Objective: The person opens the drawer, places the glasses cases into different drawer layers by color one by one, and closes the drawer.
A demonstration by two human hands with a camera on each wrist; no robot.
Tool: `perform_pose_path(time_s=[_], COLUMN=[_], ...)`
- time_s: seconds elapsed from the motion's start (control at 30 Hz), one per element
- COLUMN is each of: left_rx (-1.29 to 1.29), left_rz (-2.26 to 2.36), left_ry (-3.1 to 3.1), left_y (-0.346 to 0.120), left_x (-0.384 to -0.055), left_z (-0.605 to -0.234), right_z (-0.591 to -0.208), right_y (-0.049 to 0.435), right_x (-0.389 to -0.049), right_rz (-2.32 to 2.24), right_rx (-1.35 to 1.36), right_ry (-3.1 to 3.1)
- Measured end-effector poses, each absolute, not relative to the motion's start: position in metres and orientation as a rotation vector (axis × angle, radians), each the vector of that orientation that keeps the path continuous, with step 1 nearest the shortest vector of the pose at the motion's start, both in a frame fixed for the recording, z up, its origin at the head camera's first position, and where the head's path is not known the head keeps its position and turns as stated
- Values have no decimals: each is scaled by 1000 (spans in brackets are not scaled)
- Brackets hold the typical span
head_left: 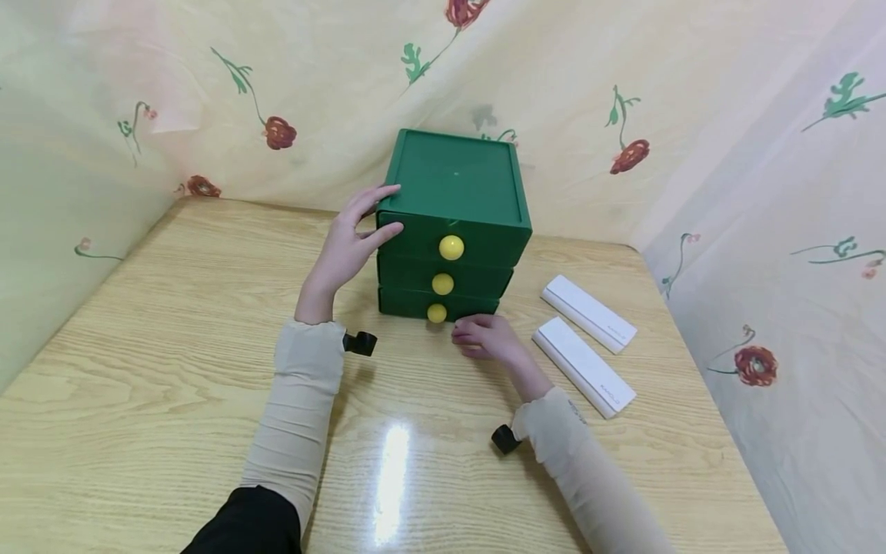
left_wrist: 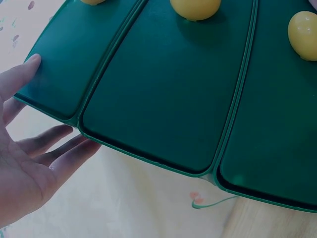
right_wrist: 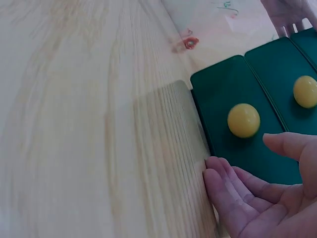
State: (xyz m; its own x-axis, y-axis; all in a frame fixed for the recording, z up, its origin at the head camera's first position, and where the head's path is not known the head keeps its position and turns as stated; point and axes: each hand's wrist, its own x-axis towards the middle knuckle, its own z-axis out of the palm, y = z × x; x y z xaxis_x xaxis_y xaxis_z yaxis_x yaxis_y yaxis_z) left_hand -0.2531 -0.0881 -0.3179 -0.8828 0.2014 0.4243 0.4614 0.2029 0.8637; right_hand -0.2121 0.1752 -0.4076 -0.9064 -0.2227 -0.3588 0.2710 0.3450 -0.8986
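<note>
A green cabinet (head_left: 453, 177) of three stacked drawers stands near the back wall, each drawer with a round yellow knob (head_left: 451, 248). At its upper left corner, my left hand (head_left: 349, 242) rests with the thumb on the top drawer's front and the straight, spread fingers along the side. My right hand (head_left: 487, 337) is low at the front, right of the bottom knob (right_wrist: 243, 120). Its fingertips (right_wrist: 214, 173) lie right at the bottom drawer's lower edge, palm turned up. The right thumb points toward that knob, apart from the fingers.
Two long white boxes (head_left: 588, 314) with small print lie side by side on the wooden table (head_left: 173, 346), right of the cabinet. Flower-printed cloth (head_left: 332, 92) hangs behind and at both sides. Each wrist carries a small black device (head_left: 360, 343).
</note>
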Motion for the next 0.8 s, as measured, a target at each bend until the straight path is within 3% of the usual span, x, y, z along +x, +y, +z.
perform_pose_path(time_s=[0.8], left_rx=[-642], left_rz=[-1732], left_ry=[-2252], left_y=[-91], left_x=[-254], left_z=[-318], right_z=[-414], right_y=[144], right_x=[-217], right_rz=[-1661], right_rx=[40], right_ry=[2131])
